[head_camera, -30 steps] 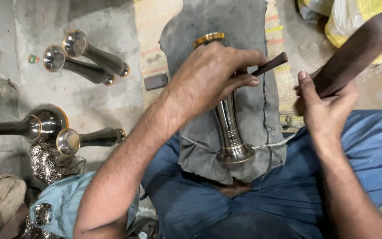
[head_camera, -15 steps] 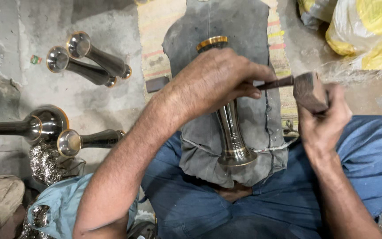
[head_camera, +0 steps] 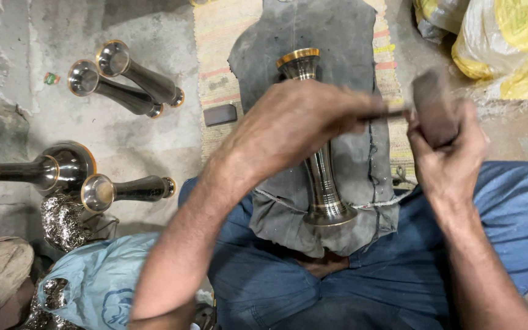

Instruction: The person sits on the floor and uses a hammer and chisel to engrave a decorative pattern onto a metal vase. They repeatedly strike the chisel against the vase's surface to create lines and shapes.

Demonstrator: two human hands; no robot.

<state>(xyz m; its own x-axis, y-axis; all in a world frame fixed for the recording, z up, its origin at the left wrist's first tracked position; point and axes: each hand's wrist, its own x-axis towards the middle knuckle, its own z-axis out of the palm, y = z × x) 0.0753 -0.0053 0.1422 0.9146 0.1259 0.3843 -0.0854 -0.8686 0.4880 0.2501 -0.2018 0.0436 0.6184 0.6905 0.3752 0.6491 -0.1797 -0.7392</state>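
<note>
- Metal vase [head_camera: 320, 177] lies lengthwise on a grey cloth [head_camera: 343, 36] spread over the seated person's lap, gold-rimmed mouth pointing away, flared foot toward the body.
- Judged stiff, polished and slippery, fairly heavy; the narrow waist looks the surest place to grip.
- Left hand [head_camera: 294, 125] rests over the vase's upper body, fingers closed around a thin dark rod [head_camera: 386, 113], likely a punch.
- Right hand [head_camera: 450, 162] has fingers clamped on a dark wooden mallet [head_camera: 433, 105], head at the rod's end; blurred.
- More vases [head_camera: 126, 79] lie on the floor [head_camera: 44, 122] to the left; yellow sacks [head_camera: 508, 49] far right.
</note>
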